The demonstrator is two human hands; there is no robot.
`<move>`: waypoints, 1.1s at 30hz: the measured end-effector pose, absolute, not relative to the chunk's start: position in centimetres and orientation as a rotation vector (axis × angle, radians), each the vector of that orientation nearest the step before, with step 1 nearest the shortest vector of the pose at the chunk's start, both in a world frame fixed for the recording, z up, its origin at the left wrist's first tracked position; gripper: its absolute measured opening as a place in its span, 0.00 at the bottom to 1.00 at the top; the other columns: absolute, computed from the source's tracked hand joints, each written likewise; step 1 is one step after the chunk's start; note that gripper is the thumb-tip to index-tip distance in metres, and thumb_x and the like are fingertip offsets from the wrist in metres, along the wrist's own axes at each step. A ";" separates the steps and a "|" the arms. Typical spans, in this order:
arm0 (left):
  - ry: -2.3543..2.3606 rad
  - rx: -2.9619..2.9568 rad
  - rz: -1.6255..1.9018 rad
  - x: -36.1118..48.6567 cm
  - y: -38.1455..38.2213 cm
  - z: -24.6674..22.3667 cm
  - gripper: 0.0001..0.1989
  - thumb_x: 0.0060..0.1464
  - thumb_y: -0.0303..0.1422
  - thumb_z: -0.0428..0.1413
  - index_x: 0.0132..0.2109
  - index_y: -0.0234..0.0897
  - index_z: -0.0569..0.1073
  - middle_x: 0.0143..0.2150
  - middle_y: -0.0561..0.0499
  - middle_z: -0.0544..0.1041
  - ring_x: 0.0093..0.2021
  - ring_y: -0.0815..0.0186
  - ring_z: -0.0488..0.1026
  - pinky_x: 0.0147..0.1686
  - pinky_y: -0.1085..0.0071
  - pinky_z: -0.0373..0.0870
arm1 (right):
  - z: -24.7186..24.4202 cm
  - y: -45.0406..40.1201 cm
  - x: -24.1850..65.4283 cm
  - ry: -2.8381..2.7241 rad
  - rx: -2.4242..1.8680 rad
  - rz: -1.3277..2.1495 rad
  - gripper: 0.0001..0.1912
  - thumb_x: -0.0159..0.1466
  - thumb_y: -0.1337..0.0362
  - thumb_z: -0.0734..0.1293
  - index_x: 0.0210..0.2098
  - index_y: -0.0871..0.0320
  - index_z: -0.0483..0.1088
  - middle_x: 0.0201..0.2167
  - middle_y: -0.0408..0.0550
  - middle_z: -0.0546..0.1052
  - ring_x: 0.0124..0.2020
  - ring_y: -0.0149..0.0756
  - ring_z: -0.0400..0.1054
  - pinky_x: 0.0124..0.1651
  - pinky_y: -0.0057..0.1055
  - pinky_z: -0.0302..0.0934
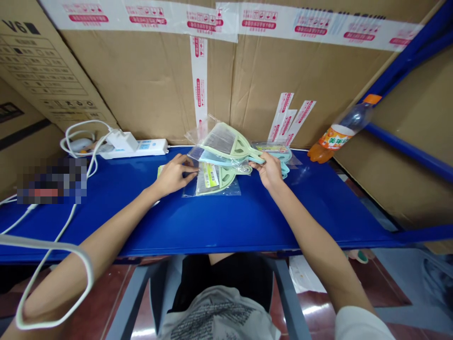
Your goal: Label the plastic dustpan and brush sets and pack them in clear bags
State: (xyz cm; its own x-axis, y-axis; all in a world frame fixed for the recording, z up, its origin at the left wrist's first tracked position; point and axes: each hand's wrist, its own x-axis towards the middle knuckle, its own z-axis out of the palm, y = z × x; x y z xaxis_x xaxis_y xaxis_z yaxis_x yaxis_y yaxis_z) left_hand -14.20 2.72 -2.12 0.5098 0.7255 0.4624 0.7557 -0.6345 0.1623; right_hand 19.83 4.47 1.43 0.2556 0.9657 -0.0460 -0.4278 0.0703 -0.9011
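Note:
My right hand (271, 171) grips the handle end of a light green dustpan-and-brush set (238, 147) in a clear plastic bag, raised slightly over the blue table. A light blue edge shows directly beneath it. Below that lies another bagged green dustpan-and-brush set (228, 177), with a yellow-green label and dark bristles. At the left edge of these bags is my left hand (176, 175), its fingers bent but apart; whether they touch the plastic is unclear. Behind my right hand, a bagged light blue dustpan set (283, 155) is partly hidden.
A white power strip (150, 147) with a plug and looping white cable (88, 264) occupies the left, the cable crossing before my left forearm. An orange drink bottle (336, 134) leans at the back right. Cardboard (148, 80) walls the back of the blue table (219, 226).

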 end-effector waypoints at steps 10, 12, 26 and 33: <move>-1.381 -2.615 -0.726 -14.2 2.5 -2.1 0.19 0.71 0.45 0.54 0.50 0.46 0.89 0.47 0.44 0.82 0.48 0.54 0.78 0.43 0.60 0.76 | 1.3 4.4 19.8 -0.710 -0.971 1.191 0.08 0.56 0.74 0.68 0.26 0.56 0.67 0.17 0.40 0.74 0.17 0.31 0.72 0.23 0.23 0.72; -1.454 -2.578 -0.718 -14.1 2.4 -2.1 0.20 0.71 0.49 0.55 0.45 0.46 0.89 0.47 0.45 0.83 0.48 0.53 0.79 0.40 0.61 0.75 | 1.4 4.3 19.8 -0.722 -0.972 1.188 0.09 0.57 0.74 0.68 0.25 0.56 0.66 0.17 0.40 0.73 0.16 0.32 0.72 0.23 0.24 0.73; -1.155 -2.817 -0.550 -13.6 2.5 -2.4 0.24 0.70 0.29 0.49 0.64 0.45 0.83 0.50 0.40 0.75 0.52 0.52 0.75 0.55 0.53 0.76 | 1.5 4.3 19.7 -0.709 -0.993 1.194 0.08 0.58 0.75 0.68 0.27 0.57 0.69 0.17 0.41 0.75 0.16 0.33 0.73 0.21 0.23 0.71; -1.100 -2.652 -0.380 -13.5 2.4 -1.7 0.20 0.70 0.27 0.50 0.52 0.42 0.88 0.47 0.39 0.77 0.50 0.50 0.76 0.50 0.54 0.75 | 1.3 4.5 19.8 -0.726 -1.008 1.187 0.08 0.58 0.74 0.68 0.26 0.57 0.69 0.18 0.42 0.77 0.17 0.33 0.74 0.21 0.22 0.70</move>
